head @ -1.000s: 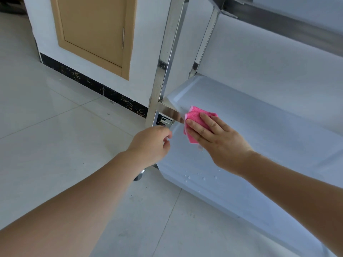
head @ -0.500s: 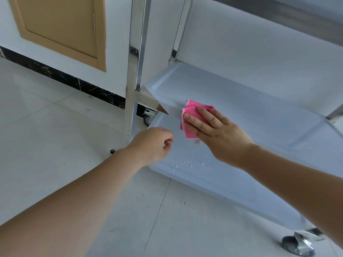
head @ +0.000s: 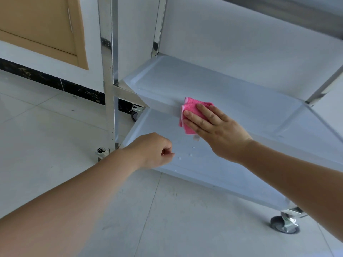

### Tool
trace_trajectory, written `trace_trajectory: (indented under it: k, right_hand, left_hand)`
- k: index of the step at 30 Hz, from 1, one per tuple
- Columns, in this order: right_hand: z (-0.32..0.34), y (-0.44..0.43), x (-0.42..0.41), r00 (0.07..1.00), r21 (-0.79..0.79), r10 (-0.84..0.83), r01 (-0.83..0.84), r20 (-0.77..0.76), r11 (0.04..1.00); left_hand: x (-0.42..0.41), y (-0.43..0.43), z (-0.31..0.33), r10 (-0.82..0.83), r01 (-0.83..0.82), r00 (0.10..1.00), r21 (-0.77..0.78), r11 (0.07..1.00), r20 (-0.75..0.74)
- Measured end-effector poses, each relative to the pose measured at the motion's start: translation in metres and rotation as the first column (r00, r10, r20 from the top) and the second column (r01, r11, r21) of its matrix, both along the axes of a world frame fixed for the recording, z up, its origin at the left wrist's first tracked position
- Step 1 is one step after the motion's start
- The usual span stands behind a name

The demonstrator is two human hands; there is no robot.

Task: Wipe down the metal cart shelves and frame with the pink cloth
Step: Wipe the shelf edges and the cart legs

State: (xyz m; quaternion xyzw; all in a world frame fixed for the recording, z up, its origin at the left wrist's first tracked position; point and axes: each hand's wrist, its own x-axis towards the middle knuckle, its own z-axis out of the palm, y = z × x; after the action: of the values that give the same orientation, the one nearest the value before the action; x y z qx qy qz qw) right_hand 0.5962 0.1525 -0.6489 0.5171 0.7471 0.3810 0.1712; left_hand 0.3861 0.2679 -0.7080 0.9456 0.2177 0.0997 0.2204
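tiled indoor room, pale floor tiles (head: 37,138), wooden door (head: 40,25), wheeled steel cart (head: 108,71)

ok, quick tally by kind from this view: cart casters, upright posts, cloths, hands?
Casters: 3
Upright posts: 3
Pink cloth: 1
Hands: 2
Total: 9
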Motion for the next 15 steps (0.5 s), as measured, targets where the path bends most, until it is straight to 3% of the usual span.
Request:
trace_trajectory:
  k: [15]
  right_hand:
    - [-0.004, -0.043, 0.035, 0.999, 0.04, 0.018, -0.016, -0.05, 0.999]
  left_hand:
    - [0.028, -0.027, 0.002, -0.085, 0.086, 0.995, 0.025, 0.996, -0.059]
